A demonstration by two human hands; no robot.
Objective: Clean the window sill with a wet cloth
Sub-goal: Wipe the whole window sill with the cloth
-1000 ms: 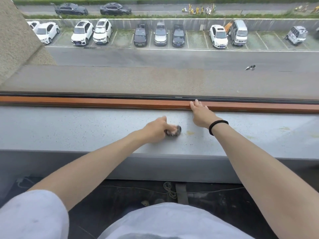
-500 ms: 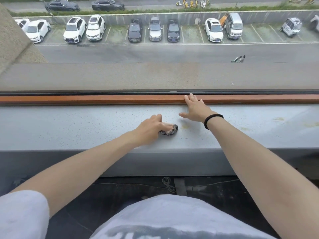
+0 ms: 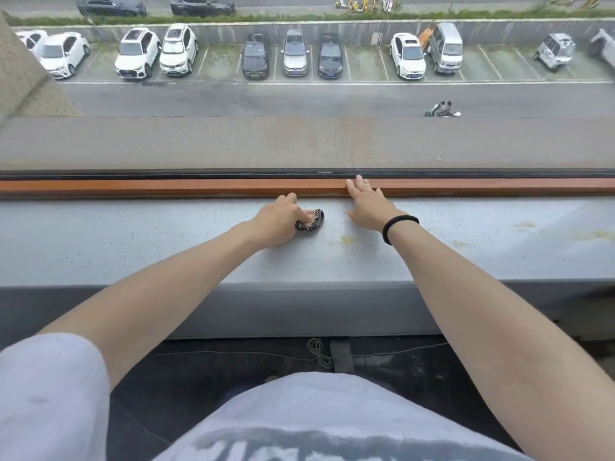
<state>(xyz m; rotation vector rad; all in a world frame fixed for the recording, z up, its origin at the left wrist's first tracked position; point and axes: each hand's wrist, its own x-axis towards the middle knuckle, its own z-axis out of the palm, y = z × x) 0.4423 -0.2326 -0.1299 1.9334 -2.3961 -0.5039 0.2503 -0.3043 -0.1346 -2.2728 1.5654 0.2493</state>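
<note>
A wide grey speckled window sill (image 3: 133, 237) runs across the view below a window. My left hand (image 3: 278, 221) grips a small bunched black-and-white patterned cloth (image 3: 312, 222) and presses it on the sill near the middle. My right hand (image 3: 366, 207) lies flat on the sill to the right of the cloth, its straight fingers reaching onto the brown wooden strip (image 3: 166, 187) at the base of the glass. A black band is round my right wrist. Yellowish stains (image 3: 346, 241) mark the sill just in front of the cloth.
More yellowish stains (image 3: 595, 235) lie on the sill at the far right. Below the sill's front edge, a dark floor holds a thin cable (image 3: 317, 356). Through the glass lies a car park far below.
My left hand has slid the cloth away from me, toward the wooden strip. My right hand has stayed by the strip, with its fingers on it.
</note>
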